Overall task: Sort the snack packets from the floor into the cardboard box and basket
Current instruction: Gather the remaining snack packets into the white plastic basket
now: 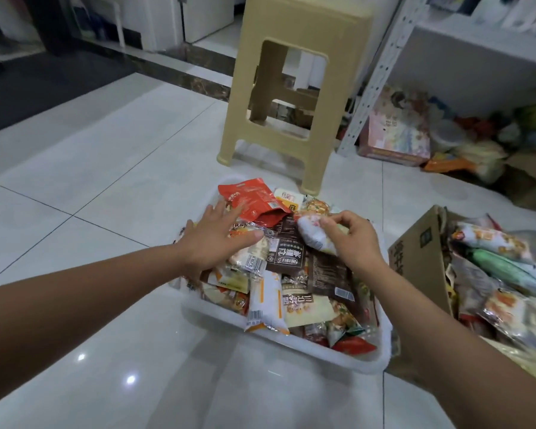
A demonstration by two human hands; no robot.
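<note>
Snack packets [288,264] heaped in white plastic basket [211,314], your right hand [350,239] pinching white crinkly packet [313,233], your left hand [214,239] flat on heap

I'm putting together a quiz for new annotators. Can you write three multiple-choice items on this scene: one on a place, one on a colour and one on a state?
1. Where does the brown cardboard box stand relative to the white plastic basket?
A) to its right
B) to its left
C) on top of it

2. What colour is the tall plastic stool behind the basket?
A) blue
B) beige
C) black

3. What is the right hand doing?
A) lying flat on the floor
B) pinching a white snack packet
C) gripping a stool leg

Answers:
1. A, the box sits at the basket's right side.
2. B, its seat and legs are all beige.
3. B, its fingers curl round the packet above the basket.
</note>
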